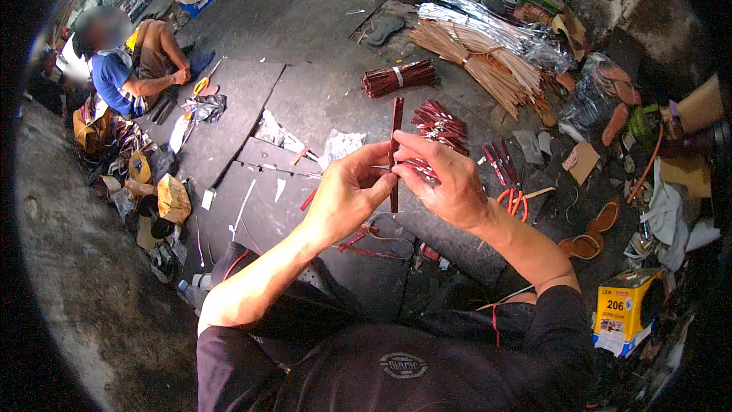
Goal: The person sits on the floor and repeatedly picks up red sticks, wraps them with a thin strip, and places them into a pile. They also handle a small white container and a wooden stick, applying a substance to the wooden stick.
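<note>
In front of my chest I hold a narrow dark red strip (397, 116) upright. My left hand (341, 191) pinches it from the left, thumb and fingers closed at its middle. From the other side my right hand (451, 187) has its thumb and forefinger closed on the same strip. Just beyond the right hand lies a loose pile of dark red strips (442, 122), partly covered by that hand. A bundle of similar strips (398, 78) with a pale band sits farther off. Orange-handled scissors (514, 203) rest beside the right wrist.
A long bundle of tan and silver strips (488, 61) spreads at the far right. Brown sandals (593, 235) and a yellow tin (627, 309) stand to the right. At left, a person in a blue shirt (111, 80) sits near bags and scraps (174, 198).
</note>
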A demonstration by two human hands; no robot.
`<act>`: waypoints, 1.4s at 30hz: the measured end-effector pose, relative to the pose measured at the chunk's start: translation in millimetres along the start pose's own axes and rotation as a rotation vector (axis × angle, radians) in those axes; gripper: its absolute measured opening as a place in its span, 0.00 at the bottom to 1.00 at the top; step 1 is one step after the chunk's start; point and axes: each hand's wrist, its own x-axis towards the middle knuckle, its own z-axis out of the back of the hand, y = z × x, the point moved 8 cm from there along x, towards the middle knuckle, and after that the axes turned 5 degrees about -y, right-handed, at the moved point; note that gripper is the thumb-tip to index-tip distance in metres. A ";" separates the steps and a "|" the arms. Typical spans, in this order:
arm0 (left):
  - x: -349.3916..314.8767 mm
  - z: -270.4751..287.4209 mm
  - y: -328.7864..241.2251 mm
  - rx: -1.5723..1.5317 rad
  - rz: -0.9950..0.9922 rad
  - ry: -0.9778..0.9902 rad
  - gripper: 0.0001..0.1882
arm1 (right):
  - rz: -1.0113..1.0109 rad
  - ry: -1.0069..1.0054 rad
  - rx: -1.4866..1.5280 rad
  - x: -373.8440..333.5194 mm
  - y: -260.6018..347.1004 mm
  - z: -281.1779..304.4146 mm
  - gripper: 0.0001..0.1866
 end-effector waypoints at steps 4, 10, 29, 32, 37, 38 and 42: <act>0.0 0.8 5.2 0.024 0.047 0.028 0.24 | 0.053 0.020 -0.047 5.1 7.6 1.7 0.28; 2.5 -1.0 15.8 -0.002 0.058 0.103 0.23 | -0.082 0.100 0.032 8.4 -6.7 1.0 0.23; 10.2 12.2 19.9 -0.206 0.085 -0.068 0.11 | 0.039 -0.032 -0.050 0.5 14.1 5.9 0.28; 8.5 9.3 12.6 -0.176 0.061 -0.105 0.12 | 0.096 -0.023 -0.066 -0.9 18.3 3.0 0.29; 8.6 9.0 9.3 -0.087 0.008 -0.093 0.11 | 0.126 -0.002 -0.084 -4.2 16.8 -0.6 0.30; 9.7 11.0 11.9 -0.089 0.017 -0.100 0.10 | 0.111 -0.006 -0.068 -4.2 16.6 -0.6 0.30; 9.2 9.3 10.0 -0.076 -0.007 -0.100 0.10 | -0.011 -0.015 0.013 -1.7 8.9 3.4 0.29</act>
